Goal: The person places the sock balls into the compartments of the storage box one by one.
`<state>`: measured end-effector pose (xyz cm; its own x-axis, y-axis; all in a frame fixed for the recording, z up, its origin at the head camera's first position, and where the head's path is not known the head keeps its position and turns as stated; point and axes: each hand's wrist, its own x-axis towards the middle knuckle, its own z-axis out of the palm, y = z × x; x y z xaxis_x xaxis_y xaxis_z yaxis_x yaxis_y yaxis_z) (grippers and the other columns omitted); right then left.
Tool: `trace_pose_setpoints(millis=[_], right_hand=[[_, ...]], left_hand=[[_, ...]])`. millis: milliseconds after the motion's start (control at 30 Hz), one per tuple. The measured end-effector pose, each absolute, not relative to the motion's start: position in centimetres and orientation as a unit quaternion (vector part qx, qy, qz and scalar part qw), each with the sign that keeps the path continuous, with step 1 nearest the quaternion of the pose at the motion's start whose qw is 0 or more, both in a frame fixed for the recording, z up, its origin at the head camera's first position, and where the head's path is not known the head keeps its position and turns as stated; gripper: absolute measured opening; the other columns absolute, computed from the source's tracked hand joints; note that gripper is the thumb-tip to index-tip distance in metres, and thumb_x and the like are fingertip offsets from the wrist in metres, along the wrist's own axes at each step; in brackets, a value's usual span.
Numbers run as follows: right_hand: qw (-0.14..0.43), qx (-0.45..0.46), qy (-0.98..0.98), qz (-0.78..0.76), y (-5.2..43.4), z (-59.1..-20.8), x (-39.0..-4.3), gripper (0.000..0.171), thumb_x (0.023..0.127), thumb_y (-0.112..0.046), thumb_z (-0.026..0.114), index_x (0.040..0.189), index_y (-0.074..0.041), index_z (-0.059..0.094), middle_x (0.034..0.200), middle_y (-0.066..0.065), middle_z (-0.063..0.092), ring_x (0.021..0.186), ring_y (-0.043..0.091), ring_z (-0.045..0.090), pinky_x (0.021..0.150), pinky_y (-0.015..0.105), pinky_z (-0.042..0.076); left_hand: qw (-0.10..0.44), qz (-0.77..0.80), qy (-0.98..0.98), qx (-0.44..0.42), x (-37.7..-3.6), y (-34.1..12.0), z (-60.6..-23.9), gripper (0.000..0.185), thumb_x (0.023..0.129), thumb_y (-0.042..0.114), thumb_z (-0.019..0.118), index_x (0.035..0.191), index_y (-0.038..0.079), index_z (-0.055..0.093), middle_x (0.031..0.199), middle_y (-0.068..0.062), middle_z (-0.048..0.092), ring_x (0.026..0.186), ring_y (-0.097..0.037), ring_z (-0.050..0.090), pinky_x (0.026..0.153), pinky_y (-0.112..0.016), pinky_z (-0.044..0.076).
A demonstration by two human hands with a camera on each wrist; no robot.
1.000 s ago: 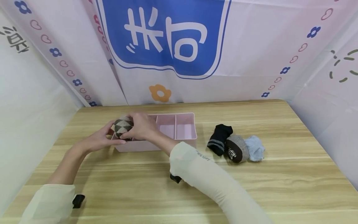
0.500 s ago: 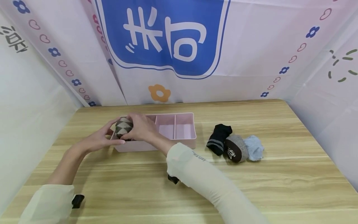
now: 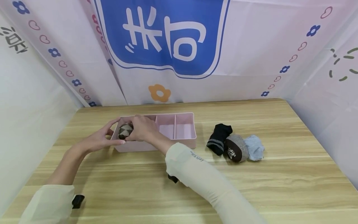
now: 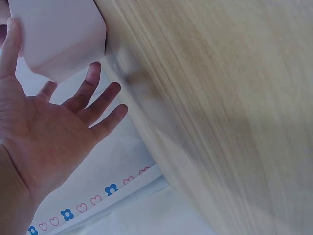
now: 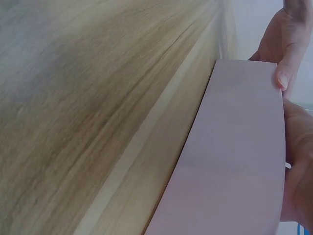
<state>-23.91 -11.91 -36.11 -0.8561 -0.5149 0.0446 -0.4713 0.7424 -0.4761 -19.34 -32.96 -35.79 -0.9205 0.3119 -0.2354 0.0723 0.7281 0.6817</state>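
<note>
1. Since the earlier frame, the diamond-patterned sock ball (image 3: 126,131) has sunk lower into the pink box (image 3: 151,146), and your right hand (image 3: 144,128) has come down with it.
2. Your right hand pinches that ball from its right side, thumb and fingers parted by about the ball's own width; some fingertips are hidden.
3. The ball sits in the box's left-end compartment, nearest the table's left edge.
4. Your left hand (image 3: 98,138) is spread wide at the box's left end, thumb on the near rim, a finger at the back left corner, and grips no sock.
5. The box lies lengthwise along the back edge of the table (image 3: 134,186), left of its middle; dividers part the compartments to your right hand's right.
6. Between the box and the table's right edge, you have a black sock (image 3: 220,138), a grey-and-brown sock ball (image 3: 237,148) and a light blue sock (image 3: 254,148), bunched side by side.
7. Beyond the table's back edge hangs a printed cloth (image 3: 251,46).
</note>
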Motion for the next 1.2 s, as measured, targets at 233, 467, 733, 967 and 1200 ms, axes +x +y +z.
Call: trace_pose_setpoints(millis=[233, 467, 733, 967, 1200], right_hand=[[0.049, -0.280, 0.925, -0.250, -11.7, -36.2, -24.2, 0.056, 0.078, -0.045, 0.091, 0.127, -0.031, 0.070, 0.101, -0.015, 0.063, 0.085, 0.004, 0.056, 0.066, 0.023, 0.044], [0.061, -0.346, 0.891, -0.287, -10.2, -35.5, -24.4, 0.053, 0.084, -0.040, 0.087, 0.130, -0.020, 0.069, 0.113, -0.009, 0.070, 0.094, 0.004, 0.058, 0.076, 0.019, 0.044], [0.081, -0.389, 0.861, -0.316, -7.6, -34.2, -23.6, 0.056, 0.088, -0.026, 0.085, 0.138, -0.009, 0.065, 0.128, 0.004, 0.070, 0.112, 0.015, 0.066, 0.095, 0.023, 0.048], [0.073, -0.425, 0.845, -0.317, -4.3, -33.5, -22.9, 0.042, 0.088, -0.019, 0.082, 0.125, -0.004, 0.070, 0.124, 0.007, 0.072, 0.120, 0.018, 0.063, 0.102, 0.026, 0.045], [0.078, -0.408, 0.849, -0.328, -1.3, -33.3, -22.8, 0.050, 0.089, -0.019, 0.081, 0.134, -0.003, 0.066, 0.129, 0.012, 0.070, 0.111, 0.022, 0.067, 0.098, 0.031, 0.049]], left_hand=[[0.171, 0.349, 0.916, 0.105, -19.4, -32.9, -35.7, 0.106, 0.096, 0.036, 0.074, 0.168, 0.014, -0.001, 0.122, -0.025, 0.061, 0.116, -0.040, 0.059, 0.091, -0.052, 0.046], [0.170, 0.346, 0.916, 0.109, -19.6, -32.9, -35.6, 0.106, 0.096, 0.035, 0.073, 0.168, 0.013, -0.002, 0.122, -0.026, 0.061, 0.115, -0.039, 0.060, 0.091, -0.053, 0.046], [0.169, 0.340, 0.919, 0.104, -19.5, -32.9, -35.7, 0.107, 0.095, 0.036, 0.074, 0.168, 0.015, -0.002, 0.122, -0.026, 0.061, 0.113, -0.037, 0.060, 0.090, -0.053, 0.046], [0.170, 0.337, 0.921, 0.102, -19.6, -32.9, -35.8, 0.108, 0.095, 0.037, 0.075, 0.168, 0.015, -0.001, 0.121, -0.027, 0.061, 0.113, -0.037, 0.060, 0.092, -0.055, 0.046], [0.173, 0.331, 0.922, 0.101, -19.7, -32.8, -35.7, 0.108, 0.094, 0.037, 0.075, 0.168, 0.015, -0.001, 0.121, -0.026, 0.061, 0.115, -0.038, 0.059, 0.092, -0.055, 0.045]])
